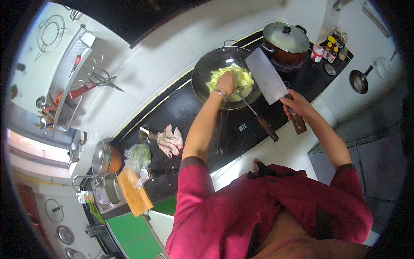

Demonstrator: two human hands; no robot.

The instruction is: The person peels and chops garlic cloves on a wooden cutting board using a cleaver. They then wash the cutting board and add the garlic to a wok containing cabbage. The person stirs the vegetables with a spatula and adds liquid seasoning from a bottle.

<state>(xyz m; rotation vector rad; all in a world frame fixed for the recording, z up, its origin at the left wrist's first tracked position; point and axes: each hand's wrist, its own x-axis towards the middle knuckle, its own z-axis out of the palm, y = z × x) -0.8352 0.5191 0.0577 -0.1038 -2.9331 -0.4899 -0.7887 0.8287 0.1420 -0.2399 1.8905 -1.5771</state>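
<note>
My right hand (298,104) grips the wooden handle of a Chinese cleaver (265,76). Its broad steel blade is raised over the right side of the wok (202,76), flat face towards me. Inside the wok lies a heap of cut pale green leaves (243,77), probably cabbage. My left hand (225,83), with a bracelet at the wrist, reaches down into the heap. Its fingertips are hidden, so whether they hold any leaves cannot be seen. A metal spatula (255,113) rests in the wok beside that hand, its wooden handle sticking out towards me.
A lidded pot (286,45) stands right of the wok, near seasoning bottles (331,51). Leftward lie a crumpled cloth (170,140), a metal cup (148,134), a plastic bag of greens (139,155) and a wooden cutting board (134,194) by the sink (113,189). Scissors (103,77) hang on the wall.
</note>
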